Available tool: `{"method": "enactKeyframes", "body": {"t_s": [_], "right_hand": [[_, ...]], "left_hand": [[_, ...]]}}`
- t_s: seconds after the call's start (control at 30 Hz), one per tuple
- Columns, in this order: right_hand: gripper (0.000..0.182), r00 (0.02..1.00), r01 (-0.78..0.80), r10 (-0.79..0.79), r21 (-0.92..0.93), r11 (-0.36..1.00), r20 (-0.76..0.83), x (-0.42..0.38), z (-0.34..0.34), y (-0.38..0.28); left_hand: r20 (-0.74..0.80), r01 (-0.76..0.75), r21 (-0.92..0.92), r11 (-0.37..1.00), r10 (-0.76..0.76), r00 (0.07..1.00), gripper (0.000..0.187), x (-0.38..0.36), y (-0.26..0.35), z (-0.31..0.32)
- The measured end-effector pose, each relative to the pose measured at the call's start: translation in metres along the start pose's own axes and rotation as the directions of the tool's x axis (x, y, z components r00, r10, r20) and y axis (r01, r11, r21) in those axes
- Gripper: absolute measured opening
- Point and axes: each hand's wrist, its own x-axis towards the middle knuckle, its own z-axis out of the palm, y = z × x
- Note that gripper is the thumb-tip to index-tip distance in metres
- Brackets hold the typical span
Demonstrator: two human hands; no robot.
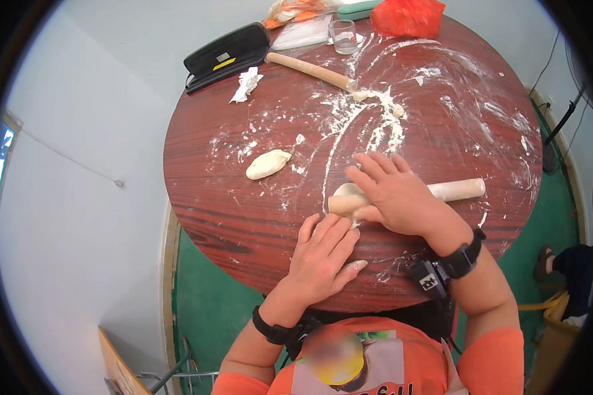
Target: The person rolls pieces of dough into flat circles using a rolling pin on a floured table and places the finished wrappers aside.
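Observation:
My right hand point(402, 197) lies over a wooden rolling pin point(460, 189), fingers beyond it and thumb on the near side. Beneath the pin's left part is a small flattened piece of dough point(348, 190), partly hidden by the pin and my fingers. Just below the pin's left end, my left hand point(324, 258) has its fingers stretched out and thumb apart, fingertips right at the dough's near edge. Farther left rests an oval lump of dough point(268, 164) on the dark red round table point(211, 178).
White flour point(385, 128) is scattered across the table. A second rolling pin point(311, 71) lies toward the back, near a crumpled tissue point(246, 85) and an open black case point(227, 56). A glass point(343, 37) and a red plastic bag point(408, 18) stand at the far edge.

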Motion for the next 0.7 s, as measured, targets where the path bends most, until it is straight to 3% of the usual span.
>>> {"method": "enactKeyframes", "body": {"t_s": [0.03, 0.07, 0.13, 0.27, 0.3, 0.33, 0.4, 0.5, 0.7], "right_hand": [[0.055, 0.970, -0.060, 0.081, -0.096, 0.994, 0.228, 0.009, -0.005, 0.001], [0.055, 0.970, -0.063, 0.084, -0.097, 0.993, 0.230, 0.014, -0.001, 0.007], [0.055, 0.979, -0.141, 0.163, -0.172, 0.975, 0.122, 0.025, 0.012, 0.019], [0.058, 0.957, -0.260, 0.274, -0.129, 0.957, 0.101, 0.040, 0.005, 0.026], [0.047, 0.976, -0.209, 0.198, -0.127, 0.970, -0.096, 0.041, 0.008, 0.028], [0.047, 0.975, -0.214, 0.203, -0.128, 0.968, -0.091, 0.034, 0.004, 0.031], [0.033, 0.996, -0.073, 0.063, 0.192, 0.979, 0.056, 0.025, -0.010, 0.033], [0.026, 0.999, 0.036, -0.036, 0.089, 0.995, 0.000, 0.015, 0.004, 0.031], [0.023, 0.992, -0.125, 0.125, 0.060, 0.990, 0.000, 0.021, -0.005, 0.042]], "left_hand": [[0.009, 0.004, -0.002, 1.000, -0.004, 1.000, 0.054, 0.001, 0.001, 0.000], [0.009, 0.003, -0.006, 1.000, -0.003, 1.000, 0.054, 0.002, 0.002, -0.001], [0.064, 0.041, 0.013, 0.999, -0.041, 0.997, 0.056, 0.006, 0.005, -0.004], [0.096, 0.069, 0.031, 0.997, -0.072, 0.993, 0.057, 0.005, 0.003, -0.005], [0.075, 0.066, 0.033, 0.997, -0.068, 0.995, 0.058, 0.004, 0.002, -0.005], [0.054, 0.062, 0.026, 0.998, -0.064, 0.997, 0.058, 0.004, 0.002, -0.002], [0.051, 0.074, 0.031, 0.997, -0.076, 0.996, 0.057, 0.003, 0.002, -0.001], [0.052, 0.084, 0.051, 0.995, -0.087, 0.995, 0.057, 0.003, 0.001, 0.000], [0.064, 0.097, 0.071, 0.993, -0.102, 0.993, 0.060, 0.004, 0.001, -0.003]]}}
